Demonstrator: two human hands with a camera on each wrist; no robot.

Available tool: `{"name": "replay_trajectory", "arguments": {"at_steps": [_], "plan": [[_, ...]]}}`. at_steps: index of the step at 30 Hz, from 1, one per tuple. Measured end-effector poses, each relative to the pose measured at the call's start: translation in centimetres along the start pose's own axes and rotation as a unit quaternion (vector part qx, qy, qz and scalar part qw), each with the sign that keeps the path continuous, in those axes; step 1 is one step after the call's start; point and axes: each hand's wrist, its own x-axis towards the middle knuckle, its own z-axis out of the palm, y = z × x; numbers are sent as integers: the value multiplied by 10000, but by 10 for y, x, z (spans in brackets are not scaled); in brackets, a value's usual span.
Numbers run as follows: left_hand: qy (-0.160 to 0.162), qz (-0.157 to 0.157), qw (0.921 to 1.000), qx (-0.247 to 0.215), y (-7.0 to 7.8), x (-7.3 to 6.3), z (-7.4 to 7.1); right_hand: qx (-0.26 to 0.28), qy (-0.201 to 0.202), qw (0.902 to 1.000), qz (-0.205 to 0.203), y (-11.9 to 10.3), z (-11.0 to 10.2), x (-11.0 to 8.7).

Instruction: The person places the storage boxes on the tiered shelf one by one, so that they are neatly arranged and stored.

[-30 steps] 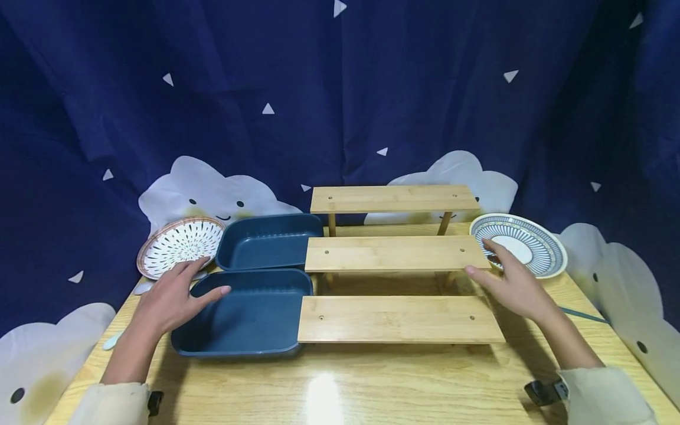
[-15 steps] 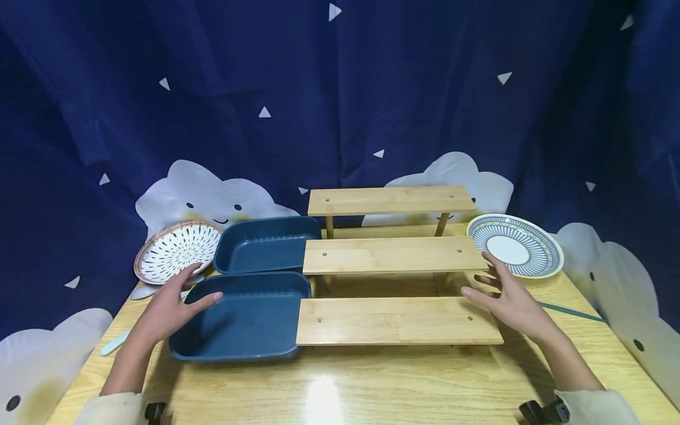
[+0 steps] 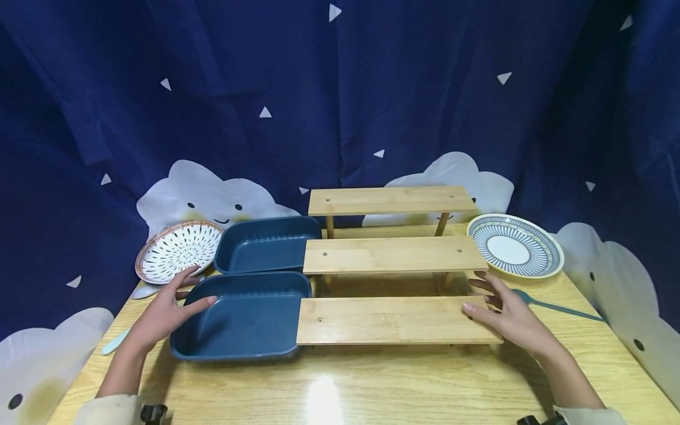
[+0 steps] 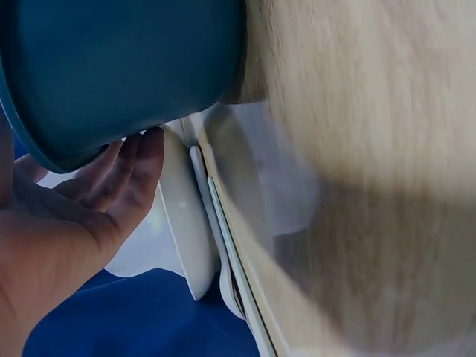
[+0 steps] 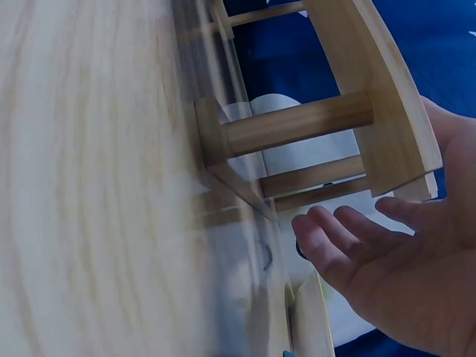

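Note:
My left hand (image 3: 162, 316) is at the left rim of the front dark blue plastic bin (image 3: 249, 316), thumb above the inside. In the left wrist view its loosely bent fingers (image 4: 141, 175) are close against the bin's outer wall; contact is unclear. My right hand (image 3: 512, 319) is at the right end of a three-tier wooden rack (image 3: 395, 255). Its thumb lies over the lowest shelf (image 3: 398, 320). In the right wrist view, the spread fingers (image 5: 327, 253) are beside the rack's legs, holding nothing.
A second blue bin (image 3: 271, 245) sits behind the first. A speckled brown-rimmed dish (image 3: 177, 251) is at left, with pale spoons (image 3: 144, 291) near it. A blue-patterned plate (image 3: 515, 248) and a long teal utensil (image 3: 565, 308) lie right. A navy curtain (image 3: 340, 118) hangs behind.
My right hand has moved nearer, from beside the patterned plate down to the lowest shelf's end, uncovering more of the teal utensil. My left hand has shifted slightly left along the bin.

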Motion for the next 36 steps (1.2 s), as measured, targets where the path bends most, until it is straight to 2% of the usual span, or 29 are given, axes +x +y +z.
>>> {"name": "replay_trajectory", "arguments": {"at_steps": [6,13,19,23,29,36], "plan": [[83,14,10000,-33,-8,0,-1,-41,42,10000,-38,4,-1,-5],[189,-127,9997,-1,-13,-3,-1,65,40,10000,6,7,0,-9],[249,-40,9996,-100,-18,-5,-4,401,-9,9989,256,7,-5,-13],[229,-18,9991,-350,-21,-6,-5,585,-11,9973,447,8,-8,-14],[113,-116,9951,-975,-23,-8,-7,1026,32,9938,423,14,-8,-16],[-20,-301,9894,-1417,-28,-8,-8,1671,-111,9851,405,18,-11,-18]]}}
